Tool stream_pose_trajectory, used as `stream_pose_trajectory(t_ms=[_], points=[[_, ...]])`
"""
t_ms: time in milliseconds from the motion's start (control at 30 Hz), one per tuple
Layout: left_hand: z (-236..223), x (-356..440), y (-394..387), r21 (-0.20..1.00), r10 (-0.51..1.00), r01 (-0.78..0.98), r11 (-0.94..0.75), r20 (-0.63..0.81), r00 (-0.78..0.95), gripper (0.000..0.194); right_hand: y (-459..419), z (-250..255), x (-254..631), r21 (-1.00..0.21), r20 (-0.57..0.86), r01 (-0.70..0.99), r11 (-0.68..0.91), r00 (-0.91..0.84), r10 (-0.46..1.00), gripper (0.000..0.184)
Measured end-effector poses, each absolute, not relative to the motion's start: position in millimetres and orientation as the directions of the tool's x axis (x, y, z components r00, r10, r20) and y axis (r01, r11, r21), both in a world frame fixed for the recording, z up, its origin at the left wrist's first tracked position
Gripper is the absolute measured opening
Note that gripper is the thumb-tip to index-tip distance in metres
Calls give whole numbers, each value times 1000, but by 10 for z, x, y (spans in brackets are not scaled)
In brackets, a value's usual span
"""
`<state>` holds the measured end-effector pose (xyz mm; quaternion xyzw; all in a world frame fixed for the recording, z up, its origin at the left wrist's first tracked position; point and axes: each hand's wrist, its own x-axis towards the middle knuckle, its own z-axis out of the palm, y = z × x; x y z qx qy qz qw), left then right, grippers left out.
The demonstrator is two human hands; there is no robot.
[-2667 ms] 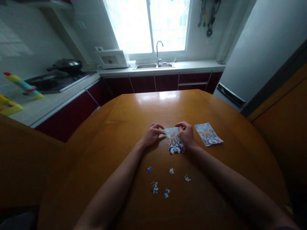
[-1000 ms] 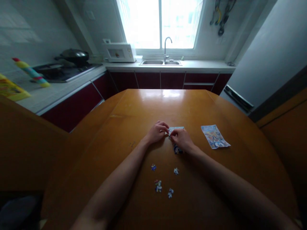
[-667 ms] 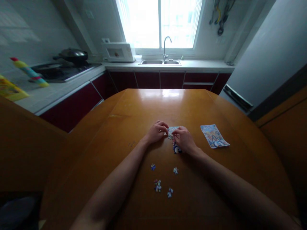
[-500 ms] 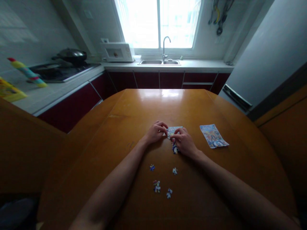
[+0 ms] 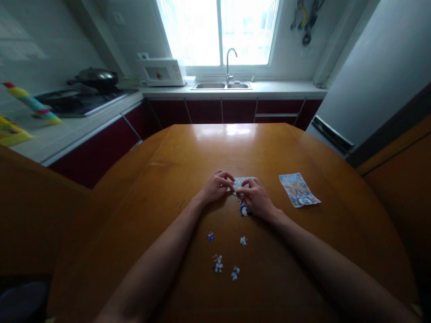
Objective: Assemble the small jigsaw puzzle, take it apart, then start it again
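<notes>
A partly joined jigsaw puzzle [image 5: 244, 210] lies on the table between my hands, its upper part pale blue and its lower part dark blue and white. My left hand [image 5: 218, 185] is bent at the puzzle's left edge, thumb and fingertips closed against it. From the right, my right hand [image 5: 256, 197] covers part of the puzzle and pinches a small puzzle piece [image 5: 235, 193] at the left side. Nearer to me lie loose pieces: a blue one [image 5: 211, 236], a white one [image 5: 244, 241], a joined clump [image 5: 217, 263] and another white-blue one [image 5: 235, 273].
A creased picture sheet [image 5: 299, 190] lies right of my hands on the wooden table [image 5: 202, 152]. Beyond the table's edge are a counter with a sink [image 5: 210, 85], a microwave [image 5: 161, 72], and a stove with a wok [image 5: 97, 78]. A fridge [image 5: 370, 80] stands at the right.
The whole view has shifted slightly, so things sit a little further left. Both hands stay at the puzzle, with only small finger movement.
</notes>
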<state>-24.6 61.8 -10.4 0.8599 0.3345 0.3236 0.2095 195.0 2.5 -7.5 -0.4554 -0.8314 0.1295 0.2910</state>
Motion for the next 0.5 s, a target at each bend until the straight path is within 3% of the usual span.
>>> stream_pose_trajectory(t_ms=[300, 500], points=[[-87, -251, 622, 594, 714, 419, -687, 445, 540, 35, 9, -53, 1952, -490, 409, 659, 570, -403, 818, 24], [-110, -256, 627, 561, 686, 427, -709, 408, 602, 46, -5, -45, 1925, -475, 389, 650, 593, -449, 804, 28]])
